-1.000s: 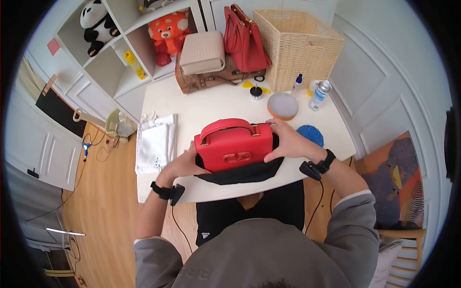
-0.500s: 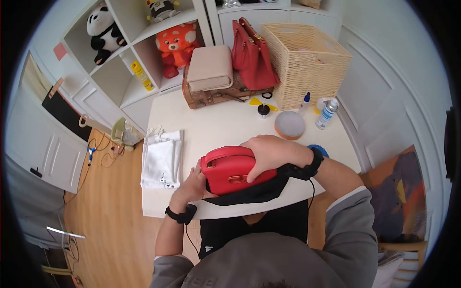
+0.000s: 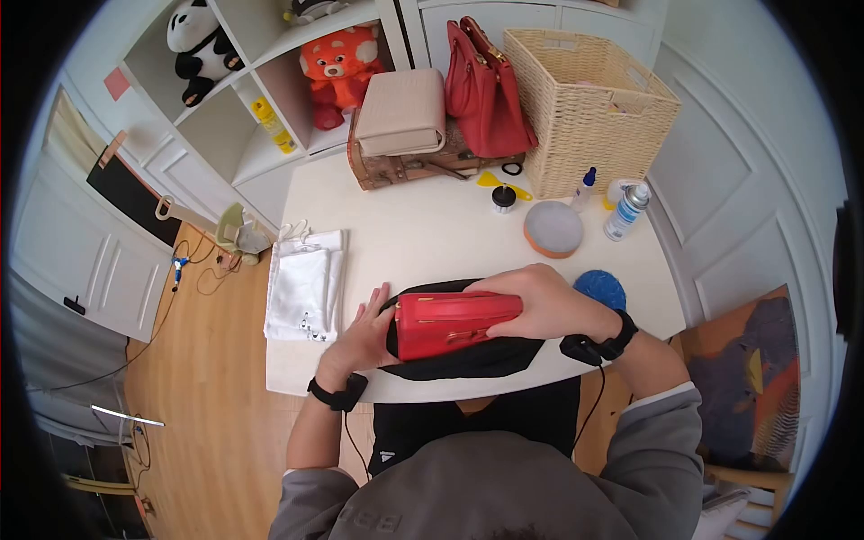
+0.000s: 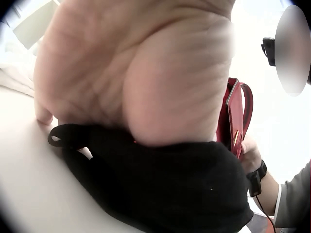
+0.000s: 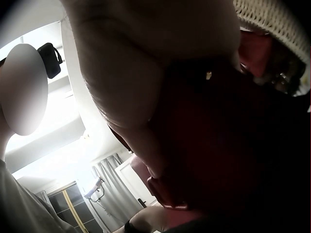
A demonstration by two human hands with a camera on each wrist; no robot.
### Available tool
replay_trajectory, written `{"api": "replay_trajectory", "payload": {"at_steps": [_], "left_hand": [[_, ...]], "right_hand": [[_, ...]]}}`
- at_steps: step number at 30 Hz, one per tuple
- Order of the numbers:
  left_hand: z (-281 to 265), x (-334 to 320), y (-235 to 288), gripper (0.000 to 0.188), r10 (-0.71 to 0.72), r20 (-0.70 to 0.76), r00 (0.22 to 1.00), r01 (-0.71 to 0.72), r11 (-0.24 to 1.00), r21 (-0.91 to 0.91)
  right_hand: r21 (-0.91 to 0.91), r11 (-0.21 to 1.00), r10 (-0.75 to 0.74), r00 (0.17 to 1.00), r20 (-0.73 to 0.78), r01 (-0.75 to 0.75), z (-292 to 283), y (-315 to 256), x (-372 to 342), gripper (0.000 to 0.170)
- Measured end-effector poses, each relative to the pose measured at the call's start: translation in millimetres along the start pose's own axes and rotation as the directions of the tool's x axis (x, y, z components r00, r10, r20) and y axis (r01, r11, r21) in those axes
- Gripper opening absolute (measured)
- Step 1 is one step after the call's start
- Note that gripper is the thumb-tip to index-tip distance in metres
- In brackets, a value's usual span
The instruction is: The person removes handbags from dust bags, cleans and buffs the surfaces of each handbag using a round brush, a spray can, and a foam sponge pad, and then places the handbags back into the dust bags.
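Observation:
A small red handbag (image 3: 441,315) with a top handle stands near the table's front edge, its top turned toward the head camera. Under and around it lies a black cloth (image 3: 468,360), which shows a small loop in the left wrist view. My right hand (image 3: 553,304) grips the bag's right end, thumb on the front and fingers over the far side. At the other end my left hand (image 3: 358,335) has its fingers extended beside the bag and the cloth's edge. In the left wrist view the left palm (image 4: 146,73) sits right over the black cloth (image 4: 165,182), its fingertips mostly hidden.
Folded white cloth bags (image 3: 306,288) lie left. To the right are a blue scrubber (image 3: 600,291), a round grey-topped sponge (image 3: 553,228), a spray can (image 3: 627,212) and a small brush (image 3: 503,198). Behind stand a wicker basket (image 3: 594,126), a larger red handbag (image 3: 486,90) and a brown case (image 3: 396,171).
The handbag has tipped from showing its front to showing its top. My right hand has shifted from over the bag's front to its right end; the left fingers have straightened outward.

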State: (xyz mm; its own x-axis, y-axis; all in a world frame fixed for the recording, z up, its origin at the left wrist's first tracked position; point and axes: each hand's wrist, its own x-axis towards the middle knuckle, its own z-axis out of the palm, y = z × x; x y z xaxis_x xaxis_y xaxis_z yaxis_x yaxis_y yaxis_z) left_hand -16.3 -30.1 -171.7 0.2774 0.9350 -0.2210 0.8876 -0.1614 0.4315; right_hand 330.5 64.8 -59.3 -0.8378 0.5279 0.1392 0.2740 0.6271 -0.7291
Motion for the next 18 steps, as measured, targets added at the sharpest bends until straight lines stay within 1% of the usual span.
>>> {"api": "replay_trajectory", "payload": {"at_steps": [1,2,4,5,6,8,9,11,12,13,14,15,17,18], "left_hand": [[3,0,-1,0.126,0.009,-0.021,1.000,-0.009,1.000,0.001],[5,1,-2,0.126,0.018,-0.044,0.999,-0.018,1.000,0.001],[7,2,0,0.127,0.008,-0.047,0.999,-0.007,1.000,0.008],[7,2,4,0.129,0.002,-0.043,0.999,-0.002,1.000,0.011],[8,2,7,0.129,-0.005,-0.053,0.999,0.005,1.000,0.005],[3,4,22,0.131,-0.065,-0.031,0.997,0.067,0.996,0.050],[2,6,25,0.131,-0.064,-0.042,0.997,0.066,0.997,0.044],[2,9,31,0.132,-0.111,-0.016,0.994,0.112,0.991,0.077],[0,10,34,0.132,-0.110,-0.029,0.993,0.112,0.992,0.062],[-3,12,38,0.132,-0.123,0.021,0.992,0.120,0.986,0.119],[-3,14,40,0.132,-0.138,0.069,0.988,0.124,0.977,0.173],[-2,16,39,0.132,-0.137,0.057,0.989,0.128,0.981,0.147],[0,18,36,0.129,-0.133,0.068,0.989,0.120,0.979,0.167],[2,18,36,0.129,-0.133,0.061,0.989,0.123,0.982,0.143]], "right_hand": [[0.040,0.999,-0.004,1.000,-0.026,0.006,-2,3,-5,0.061],[0.038,0.999,-0.011,1.000,-0.025,0.012,-4,7,-10,0.061],[0.233,0.972,0.044,0.997,-0.061,-0.029,-7,15,-21,0.063],[0.317,0.948,0.063,0.996,-0.067,-0.039,-9,14,-27,0.062],[0.312,0.950,0.056,0.997,-0.057,-0.036,-9,13,-30,0.062],[0.378,0.922,0.119,0.989,-0.085,-0.078,-9,12,-35,0.062],[0.368,0.927,0.115,0.990,-0.081,-0.078,-8,11,-38,0.062],[0.487,0.857,0.248,0.963,-0.106,-0.167,-5,11,-42,0.065],[0.472,0.865,0.245,0.965,-0.096,-0.173,-4,11,-43,0.065],[0.379,0.922,0.181,0.953,-0.243,-0.078,-2,10,-44,0.066],[0.267,0.964,0.096,0.923,-0.373,0.007,-4,9,-44,0.067],[0.251,0.968,0.093,0.931,-0.353,-0.001,-8,6,-42,0.067],[0.246,0.968,0.059,0.894,-0.444,0.058,-18,-5,-37,0.064],[0.247,0.965,0.046,0.871,-0.490,0.088,-21,-12,-35,0.063]]}}
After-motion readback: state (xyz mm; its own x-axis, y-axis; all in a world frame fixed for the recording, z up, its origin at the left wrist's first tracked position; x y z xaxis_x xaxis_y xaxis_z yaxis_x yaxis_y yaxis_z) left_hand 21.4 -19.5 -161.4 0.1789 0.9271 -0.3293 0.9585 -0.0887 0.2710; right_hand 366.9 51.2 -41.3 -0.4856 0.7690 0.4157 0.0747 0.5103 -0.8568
